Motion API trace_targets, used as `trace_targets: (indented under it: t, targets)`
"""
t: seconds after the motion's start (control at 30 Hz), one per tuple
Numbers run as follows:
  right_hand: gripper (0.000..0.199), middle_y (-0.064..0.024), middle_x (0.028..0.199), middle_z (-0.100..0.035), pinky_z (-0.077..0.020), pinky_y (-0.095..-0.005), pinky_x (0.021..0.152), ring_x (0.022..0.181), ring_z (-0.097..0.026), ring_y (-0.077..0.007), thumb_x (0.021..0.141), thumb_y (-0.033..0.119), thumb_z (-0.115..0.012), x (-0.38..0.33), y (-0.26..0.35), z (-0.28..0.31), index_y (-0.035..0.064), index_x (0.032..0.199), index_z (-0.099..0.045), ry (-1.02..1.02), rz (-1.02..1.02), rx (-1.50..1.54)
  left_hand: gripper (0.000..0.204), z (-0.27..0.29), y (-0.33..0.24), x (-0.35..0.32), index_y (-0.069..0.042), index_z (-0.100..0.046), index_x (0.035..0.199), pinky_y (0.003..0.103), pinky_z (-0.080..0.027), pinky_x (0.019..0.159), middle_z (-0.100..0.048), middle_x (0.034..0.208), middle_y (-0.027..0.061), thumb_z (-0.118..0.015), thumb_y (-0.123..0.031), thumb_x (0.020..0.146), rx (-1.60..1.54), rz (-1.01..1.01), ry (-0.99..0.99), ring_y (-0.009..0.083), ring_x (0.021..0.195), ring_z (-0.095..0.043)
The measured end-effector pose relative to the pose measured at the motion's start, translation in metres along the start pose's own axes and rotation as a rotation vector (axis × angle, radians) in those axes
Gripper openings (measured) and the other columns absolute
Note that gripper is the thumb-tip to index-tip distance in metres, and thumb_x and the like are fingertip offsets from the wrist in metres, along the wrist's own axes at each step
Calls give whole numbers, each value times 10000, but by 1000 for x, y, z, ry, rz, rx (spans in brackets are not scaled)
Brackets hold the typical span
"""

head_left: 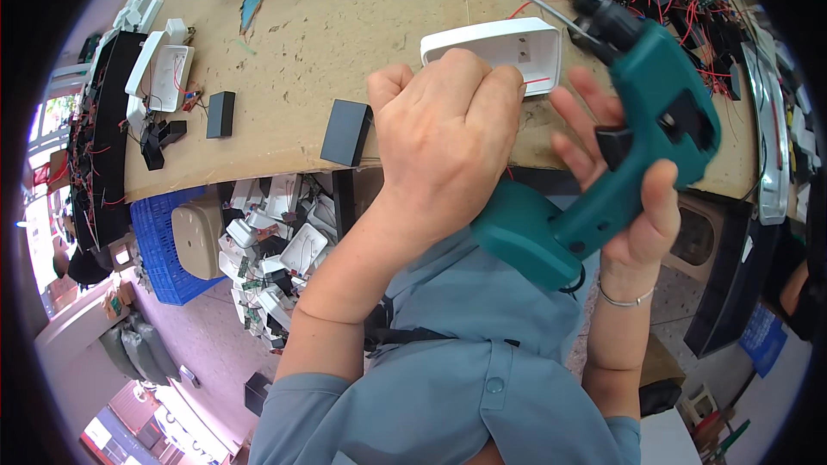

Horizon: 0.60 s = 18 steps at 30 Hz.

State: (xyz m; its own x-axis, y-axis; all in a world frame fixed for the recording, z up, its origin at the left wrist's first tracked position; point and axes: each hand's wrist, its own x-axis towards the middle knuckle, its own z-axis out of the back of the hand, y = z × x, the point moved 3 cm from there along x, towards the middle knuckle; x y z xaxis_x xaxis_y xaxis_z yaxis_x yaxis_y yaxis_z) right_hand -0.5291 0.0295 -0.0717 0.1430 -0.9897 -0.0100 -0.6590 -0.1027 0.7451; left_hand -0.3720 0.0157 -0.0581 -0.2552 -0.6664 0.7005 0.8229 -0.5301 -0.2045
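Observation:
My right hand (633, 232) is wrapped loosely around the handle of a dark green power drill (668, 112), its fingers partly spread near the trigger. The drill is tilted, its black chuck (607, 17) toward the far side and its wide base end close to my body. My left hand (448, 133) is closed in a fist, its back showing, so whatever its fingers grip is hidden. Just beyond it is a white plastic housing (543, 47), open side up and partly covered by that hand. A short red wire (536, 80) shows by the knuckles.
Small black boxes (347, 133) lie along the worn table's (284, 69) near edge. Left of them stands another white housing (170, 77) with wires. Tangled red wires and circuit boards (680, 0) crowd the far right. Below the table are a blue crate (159, 250) and heaped white parts (276, 250).

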Motion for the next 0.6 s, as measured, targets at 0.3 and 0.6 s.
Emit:
trace_targets:
  t: [0.3,0.6]
  targets:
    - [792,-226,1119,-493,-449,-226,517,707,-549,-176,676,391,-716,-85,45,20,-53,1217,-346,-70,138,-563,122,0,4,4,-110,-630,748,305,-245,763,-548,974,41,-660,-122,631,105,61,-28,188,859,-484]
    - [709,-130,922,-577,-424,-213,543,650,-544,-125,597,428,-750,-97,28,1,-76,1032,-507,-304,39,-799,65,-2,7,11,-64,-497,572,365,-245,723,-525,939,27,-561,-56,561,65,81,-112,182,824,-480]
